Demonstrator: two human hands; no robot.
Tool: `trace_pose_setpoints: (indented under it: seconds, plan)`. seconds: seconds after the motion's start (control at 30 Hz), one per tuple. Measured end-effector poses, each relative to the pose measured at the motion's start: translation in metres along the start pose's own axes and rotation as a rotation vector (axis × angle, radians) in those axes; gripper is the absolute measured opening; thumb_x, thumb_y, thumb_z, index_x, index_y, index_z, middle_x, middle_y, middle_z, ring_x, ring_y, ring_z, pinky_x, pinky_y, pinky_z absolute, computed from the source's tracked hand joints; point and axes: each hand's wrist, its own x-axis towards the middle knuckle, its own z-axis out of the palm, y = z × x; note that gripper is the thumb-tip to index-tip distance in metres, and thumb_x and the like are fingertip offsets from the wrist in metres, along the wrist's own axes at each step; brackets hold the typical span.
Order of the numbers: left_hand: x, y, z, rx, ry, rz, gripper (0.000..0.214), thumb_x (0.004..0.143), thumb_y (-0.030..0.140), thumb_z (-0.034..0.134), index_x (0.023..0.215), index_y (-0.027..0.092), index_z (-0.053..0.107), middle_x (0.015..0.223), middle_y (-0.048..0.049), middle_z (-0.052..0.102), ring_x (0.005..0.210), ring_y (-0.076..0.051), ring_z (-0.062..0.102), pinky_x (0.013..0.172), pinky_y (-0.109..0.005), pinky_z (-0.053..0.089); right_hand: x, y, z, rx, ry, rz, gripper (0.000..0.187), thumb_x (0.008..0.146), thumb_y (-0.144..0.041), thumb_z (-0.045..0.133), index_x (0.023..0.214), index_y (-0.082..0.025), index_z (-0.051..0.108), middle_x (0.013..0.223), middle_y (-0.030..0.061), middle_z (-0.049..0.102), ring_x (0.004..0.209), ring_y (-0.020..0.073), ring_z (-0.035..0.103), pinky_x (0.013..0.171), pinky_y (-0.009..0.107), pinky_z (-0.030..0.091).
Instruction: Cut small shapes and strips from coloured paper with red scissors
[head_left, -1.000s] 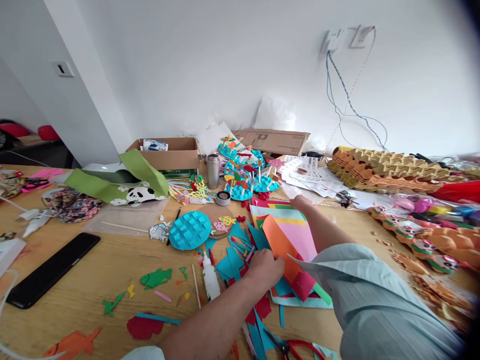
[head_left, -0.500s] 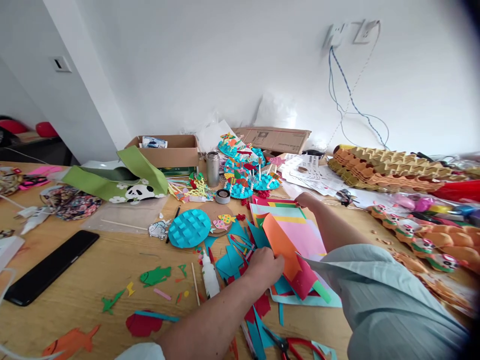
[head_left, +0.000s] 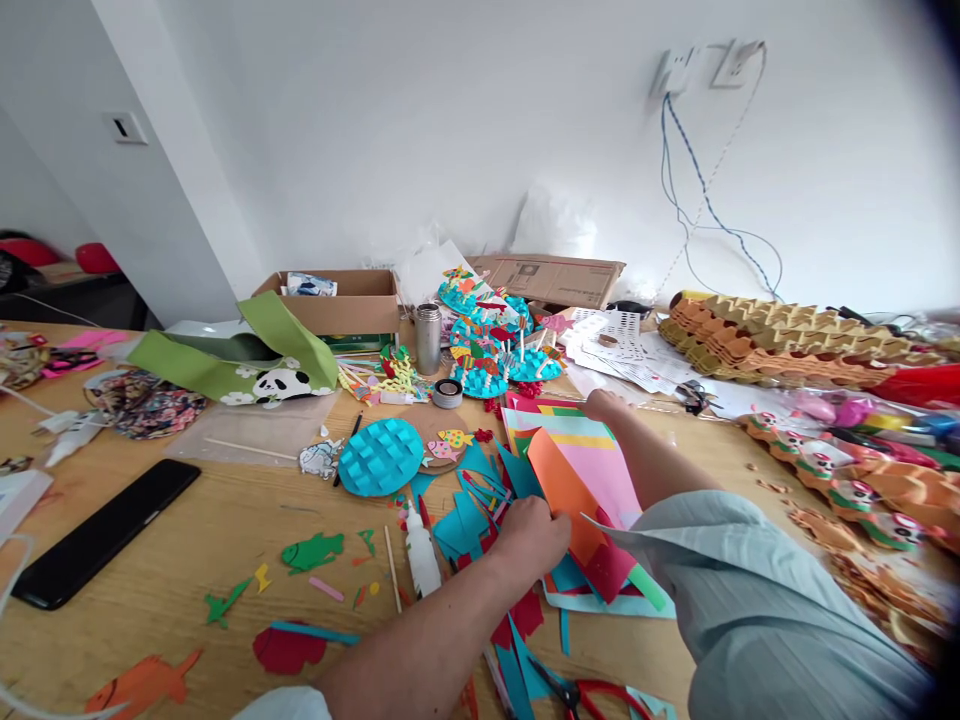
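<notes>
My left hand (head_left: 531, 540) is clenched on the left edge of a sheet of orange paper (head_left: 562, 480), which lies on a stack of coloured paper (head_left: 600, 465). My right hand (head_left: 606, 405) is at the far end of this stack, with the fingers (head_left: 600, 403) bent over its edge, but I cannot tell if they grip it. The stack lies on the wooden table (head_left: 172, 540), beside teal paper scraps (head_left: 465, 530). Near my left hand stands a white glue bottle (head_left: 420, 558), and red-handled scissors (head_left: 592, 695) lie below the stack.
</notes>
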Motion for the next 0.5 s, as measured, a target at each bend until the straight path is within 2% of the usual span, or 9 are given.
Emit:
trace_pose_setpoints:
  seconds: [0.27,0.5]
  plan:
    - [0.0,0.0004,-0.0001,-0.001,0.01,-0.001,0.041,0.081,0.031,0.038,0.09,0.008,0.071,0.092,-0.0174,0.07,0.084,-0.024,0.064,0.066,-0.027,0.043,-0.0016,0.0031,0.0016,-0.048,-0.004,-0.011,0.032,0.088,-0.032,0.052,0.117,-0.017,0.052,0.119,0.0083,0.054,0.1,0.0206,0.057,0.084,0.042,0.048]
    - [-0.0002,0.0008,0.0006,0.005,0.004,0.006,0.039,0.08,0.028,0.039,0.09,0.008,0.071,0.093,-0.0167,0.07,0.084,-0.023,0.064,0.065,-0.026,0.042,0.0033,0.0088,-0.0031,0.005,0.006,-0.212,0.03,0.088,-0.03,0.053,0.115,-0.017,0.054,0.116,0.0078,0.056,0.097,0.0195,0.058,0.081,0.039,0.05]
